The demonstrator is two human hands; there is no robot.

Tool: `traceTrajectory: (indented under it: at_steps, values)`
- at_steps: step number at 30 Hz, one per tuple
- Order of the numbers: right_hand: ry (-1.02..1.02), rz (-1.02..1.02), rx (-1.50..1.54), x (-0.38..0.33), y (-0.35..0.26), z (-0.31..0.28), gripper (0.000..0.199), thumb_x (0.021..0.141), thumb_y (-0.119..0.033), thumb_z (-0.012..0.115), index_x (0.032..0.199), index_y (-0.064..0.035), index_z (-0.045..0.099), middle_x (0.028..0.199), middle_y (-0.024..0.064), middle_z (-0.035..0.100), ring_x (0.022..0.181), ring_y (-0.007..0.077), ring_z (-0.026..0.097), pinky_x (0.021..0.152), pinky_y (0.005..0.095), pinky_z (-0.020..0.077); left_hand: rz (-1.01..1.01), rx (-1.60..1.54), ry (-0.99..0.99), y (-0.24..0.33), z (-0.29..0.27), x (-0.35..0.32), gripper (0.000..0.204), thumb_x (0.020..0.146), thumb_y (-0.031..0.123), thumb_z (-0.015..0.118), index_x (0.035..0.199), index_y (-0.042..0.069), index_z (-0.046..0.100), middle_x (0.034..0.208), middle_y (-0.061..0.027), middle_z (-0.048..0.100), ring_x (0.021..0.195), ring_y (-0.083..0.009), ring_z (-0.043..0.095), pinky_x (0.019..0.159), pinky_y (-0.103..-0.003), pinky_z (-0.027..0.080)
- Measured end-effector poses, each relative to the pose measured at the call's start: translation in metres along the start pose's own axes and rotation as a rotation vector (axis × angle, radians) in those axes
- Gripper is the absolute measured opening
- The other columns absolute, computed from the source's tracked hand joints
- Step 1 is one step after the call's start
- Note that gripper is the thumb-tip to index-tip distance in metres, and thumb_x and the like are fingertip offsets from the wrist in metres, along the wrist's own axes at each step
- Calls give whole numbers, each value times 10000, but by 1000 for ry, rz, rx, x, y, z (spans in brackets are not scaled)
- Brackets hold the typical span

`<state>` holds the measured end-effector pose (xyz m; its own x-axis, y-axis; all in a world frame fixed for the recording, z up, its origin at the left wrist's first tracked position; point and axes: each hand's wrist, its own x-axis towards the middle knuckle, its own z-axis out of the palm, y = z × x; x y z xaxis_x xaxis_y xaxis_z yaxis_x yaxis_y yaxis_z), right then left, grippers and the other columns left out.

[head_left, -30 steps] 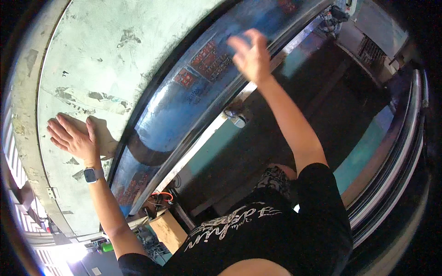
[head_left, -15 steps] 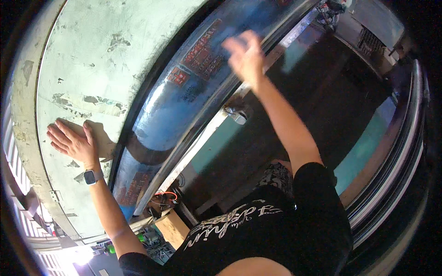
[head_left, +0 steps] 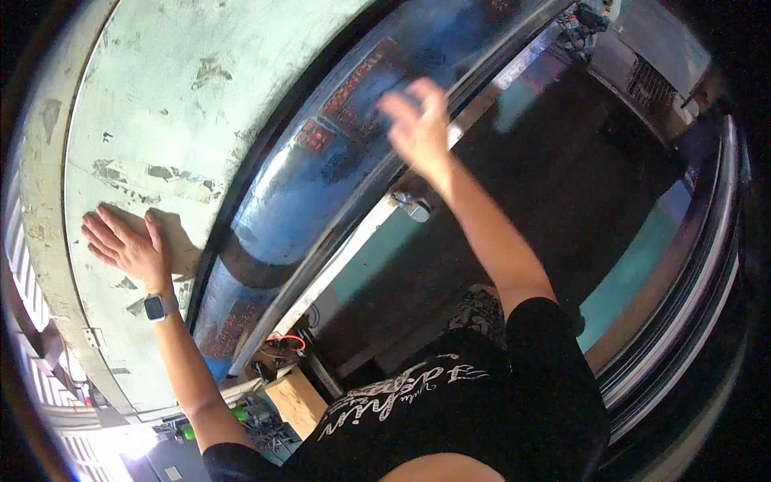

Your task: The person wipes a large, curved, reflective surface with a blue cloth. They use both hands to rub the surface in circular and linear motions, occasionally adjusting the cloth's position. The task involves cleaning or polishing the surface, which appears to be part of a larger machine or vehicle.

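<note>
resting flat on the pale, scuffed panel (head_left: 189, 108), left of the curved blue strip (head_left: 289, 193), my left grip (head_left: 131, 251) has its fingers spread and holds nothing. my right grip (head_left: 418, 135), motion-blurred, is over the blue strip's right side, fingers apart, empty; i cannot tell whether it touches. an orange cable (head_left: 299, 340) and a brown block (head_left: 295, 403) are near the blue strip's lower end.
</note>
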<state>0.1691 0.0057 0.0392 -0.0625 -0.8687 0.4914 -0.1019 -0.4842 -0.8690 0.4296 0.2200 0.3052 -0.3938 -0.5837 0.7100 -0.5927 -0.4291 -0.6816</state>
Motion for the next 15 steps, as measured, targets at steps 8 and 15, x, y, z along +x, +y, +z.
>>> traceTrajectory:
  at_steps: [8, 15]
  values:
    - [128, -62, 100, -69, 2, 46, 430, 708, -65, 630, 1129, -121, 563, 1234, 229, 321, 1177, 411, 348, 994, 457, 313, -22, 3, 5, 5, 7, 3, 771, 865, 563, 417, 1410, 41, 263, 1459, -211, 205, 1372, -371, 127, 1089, -508, 110]
    - [144, -158, 113, -23, 3, -3, 458, 698, -70, 668, 1139, -131, 558, 1226, 213, 374, 1143, 392, 386, 970, 454, 346, -51, -3, 28, 2, 4, 1, 756, 861, 553, 440, 1408, 60, 272, 1452, -190, 243, 1362, -355, 179, 1080, -513, 146]
